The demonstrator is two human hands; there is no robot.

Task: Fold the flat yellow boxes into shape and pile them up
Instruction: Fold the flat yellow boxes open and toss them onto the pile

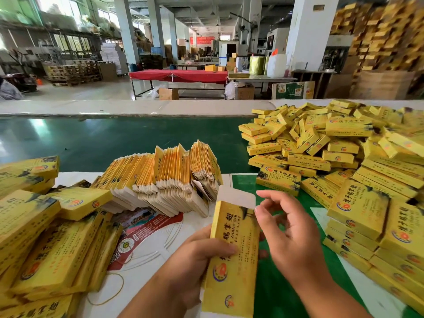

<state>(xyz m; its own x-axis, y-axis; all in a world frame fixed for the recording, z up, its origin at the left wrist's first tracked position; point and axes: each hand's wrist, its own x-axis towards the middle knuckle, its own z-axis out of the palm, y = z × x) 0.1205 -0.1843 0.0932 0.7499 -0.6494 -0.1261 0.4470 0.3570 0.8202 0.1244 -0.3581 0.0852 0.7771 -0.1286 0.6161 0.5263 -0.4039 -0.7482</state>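
Note:
My left hand point(202, 251) grips a long yellow box point(231, 267) by its left side, thumb across the printed face. The box stands lengthwise away from me, and its white top flap point(236, 197) sticks up open. My right hand point(289, 228) hovers at the box's upper right corner with fingers spread and loosely bent, one fingertip close to the flap. A stack of flat yellow boxes point(165, 180) stands on edge just beyond. Folded boxes lie heaped at the right point(332, 152) and stacked at the left point(46, 226).
The work surface is a green conveyor belt point(91, 141) with white sheets over its near part. A red printed sheet point(146, 228) and a rubber band point(110, 290) lie near my left arm. Beyond the belt are tables, pillars and pallets of boxes.

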